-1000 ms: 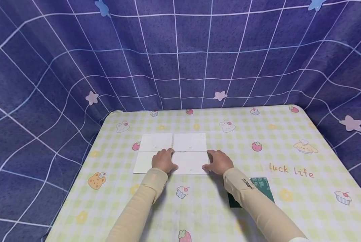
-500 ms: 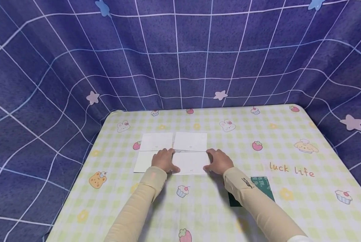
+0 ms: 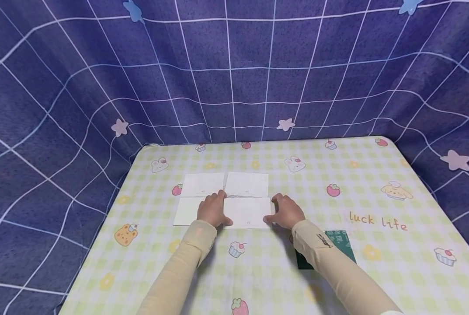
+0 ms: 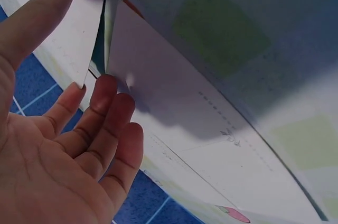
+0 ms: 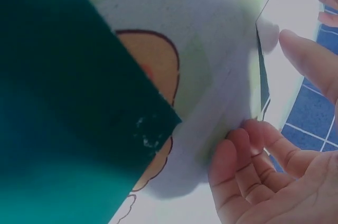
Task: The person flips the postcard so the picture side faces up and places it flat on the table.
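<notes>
Several white cards lie in a two-by-two block in the head view. My left hand (image 3: 212, 210) is at the left edge of the front right card (image 3: 247, 213), its thumb over the card's face and its index finger (image 4: 67, 105) at a corner. The card's edge bows up there, with dark green beneath. At the opposite edge my right hand (image 3: 287, 212) holds the card lightly, the thumb (image 5: 306, 57) over its face and the fingers close to its corner. The back right card (image 3: 247, 184) lies slightly skewed behind it. The front left card (image 3: 186, 211) is partly hidden under the left hand.
A dark green card (image 3: 342, 244) lies on the table, partly covered by the right forearm. The back left card (image 3: 202, 183) completes the block. A checked cloth with printed figures covers the table (image 3: 376, 175). Blue grid-patterned curtains (image 3: 250, 57) stand behind and beside it.
The back right card has turned slightly, with a narrow wedge between it and its neighbours. The front right card has shifted a little nearer. The right index finger has drawn slightly outward.
</notes>
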`<state>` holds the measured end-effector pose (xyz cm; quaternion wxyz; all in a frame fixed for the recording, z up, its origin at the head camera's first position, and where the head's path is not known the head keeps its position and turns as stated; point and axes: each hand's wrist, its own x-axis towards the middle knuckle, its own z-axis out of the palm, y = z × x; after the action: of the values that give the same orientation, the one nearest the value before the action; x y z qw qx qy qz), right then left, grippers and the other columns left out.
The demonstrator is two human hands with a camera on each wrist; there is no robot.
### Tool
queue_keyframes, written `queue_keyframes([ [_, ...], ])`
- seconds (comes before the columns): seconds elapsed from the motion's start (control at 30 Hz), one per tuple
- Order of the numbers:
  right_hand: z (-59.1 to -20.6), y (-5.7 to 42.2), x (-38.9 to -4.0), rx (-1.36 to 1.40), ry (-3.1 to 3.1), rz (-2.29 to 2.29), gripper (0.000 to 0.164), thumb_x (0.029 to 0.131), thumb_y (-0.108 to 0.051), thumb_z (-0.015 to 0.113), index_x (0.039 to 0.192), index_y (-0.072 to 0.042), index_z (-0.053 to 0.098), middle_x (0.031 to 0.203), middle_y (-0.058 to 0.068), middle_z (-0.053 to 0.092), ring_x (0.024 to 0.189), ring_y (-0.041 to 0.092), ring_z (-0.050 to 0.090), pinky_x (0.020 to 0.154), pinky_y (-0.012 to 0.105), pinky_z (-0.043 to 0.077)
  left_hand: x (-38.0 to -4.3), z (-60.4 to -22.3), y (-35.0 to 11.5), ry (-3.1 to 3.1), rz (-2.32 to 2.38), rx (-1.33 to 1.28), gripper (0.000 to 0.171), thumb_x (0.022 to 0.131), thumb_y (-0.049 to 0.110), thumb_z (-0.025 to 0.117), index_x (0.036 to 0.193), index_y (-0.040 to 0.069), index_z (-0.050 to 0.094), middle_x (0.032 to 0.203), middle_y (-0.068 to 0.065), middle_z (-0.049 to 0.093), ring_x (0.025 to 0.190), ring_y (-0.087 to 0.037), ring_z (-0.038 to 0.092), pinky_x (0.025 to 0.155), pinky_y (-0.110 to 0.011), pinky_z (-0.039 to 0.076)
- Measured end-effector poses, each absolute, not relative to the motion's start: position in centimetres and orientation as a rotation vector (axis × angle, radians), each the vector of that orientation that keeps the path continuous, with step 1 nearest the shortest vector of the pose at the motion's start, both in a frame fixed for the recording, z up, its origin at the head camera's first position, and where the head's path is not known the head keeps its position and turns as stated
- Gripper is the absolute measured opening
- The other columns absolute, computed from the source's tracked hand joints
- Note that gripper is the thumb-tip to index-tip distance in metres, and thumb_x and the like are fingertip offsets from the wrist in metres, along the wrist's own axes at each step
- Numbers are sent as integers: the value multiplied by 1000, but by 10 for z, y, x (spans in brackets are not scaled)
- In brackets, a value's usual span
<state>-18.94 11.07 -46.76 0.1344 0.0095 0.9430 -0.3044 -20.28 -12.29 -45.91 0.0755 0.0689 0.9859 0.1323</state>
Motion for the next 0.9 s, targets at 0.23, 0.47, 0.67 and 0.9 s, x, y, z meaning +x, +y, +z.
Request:
queue_keyframes([
  [0.23, -468, 113, -188, -1, 2722, -904, 48, 78, -28, 90, 108, -5, 60, 93, 8, 54, 84, 25, 50, 78, 38, 42, -201, -461, -123, 2968, 450, 189, 87, 62, 25, 99, 134, 7, 52, 117, -16, 64, 111, -36, 59, 97, -50, 47],
  [0.47, -469, 114, -186, -32, 2718, -925, 40, 78, -25, 90, 88, -8, 55, 87, 6, 50, 79, 22, 47, 72, 34, 37, -197, -460, -121, 2987, 507, 188, 87, 61, 22, 99, 134, 8, 52, 119, -17, 65, 111, -36, 60, 98, -50, 47],
  [0.67, -469, 115, -184, -38, 2709, -971, 41, 77, -22, 90, 84, -8, 52, 84, 6, 49, 78, 23, 47, 72, 34, 36, -192, -459, -122, 2972, 573, 145, 91, 63, 21, 98, 140, 8, 50, 125, -19, 64, 116, -38, 59, 100, -52, 46],
  [0.9, -470, 114, -184, -40, 2721, -983, 41, 78, -22, 90, 85, -8, 52, 84, 7, 50, 78, 23, 48, 70, 34, 36, -188, -457, -124, 2936, 620, 53, 85, 73, 26, 92, 143, 2, 49, 129, -21, 63, 119, -40, 58, 102, -52, 45],
])
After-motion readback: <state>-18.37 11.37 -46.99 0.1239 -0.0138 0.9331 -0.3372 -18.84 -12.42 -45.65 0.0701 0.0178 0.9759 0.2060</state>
